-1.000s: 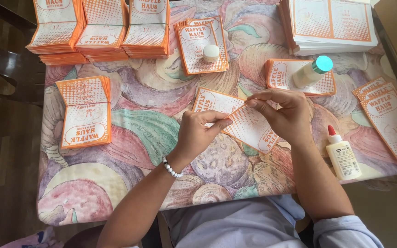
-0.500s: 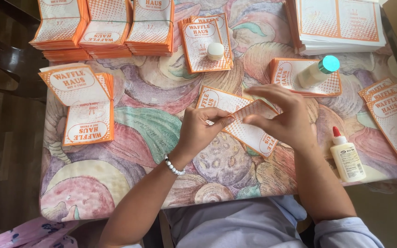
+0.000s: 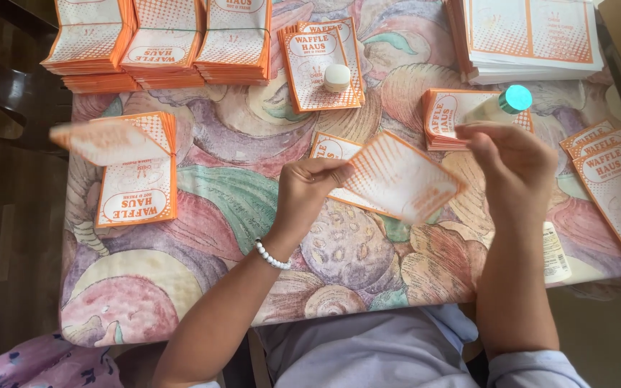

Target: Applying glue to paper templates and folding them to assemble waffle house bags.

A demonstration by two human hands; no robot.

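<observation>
Your left hand [image 3: 312,192] is closed on one corner of an orange-and-white paper bag [image 3: 400,176], thumb and fingertips pinching it. The bag is held tilted just above the worktop [image 3: 217,183], over another bag lying flat beneath it. Your right hand [image 3: 513,167] is open with its fingers loosely curled, right beside the bag's far edge. The blur hides whether it touches the paper.

As a judgement, you are handling a single bag between the two hands, with only the left hand carrying it. A one-corner pinch lets thin paper droop and twist, so any next move calls for a second grip on the opposite edge to keep it flat.

To your left, a blurred bag [image 3: 109,140] hangs partly over a small stack of bags [image 3: 138,197]. Taller bundled stacks [image 3: 159,39] line the far edge. A bottle with a teal cap [image 3: 515,99] lies on another stack just beyond your right hand. A glue bottle [image 3: 556,253] sits mostly hidden behind your right forearm, so mind it when you draw that arm back.
</observation>
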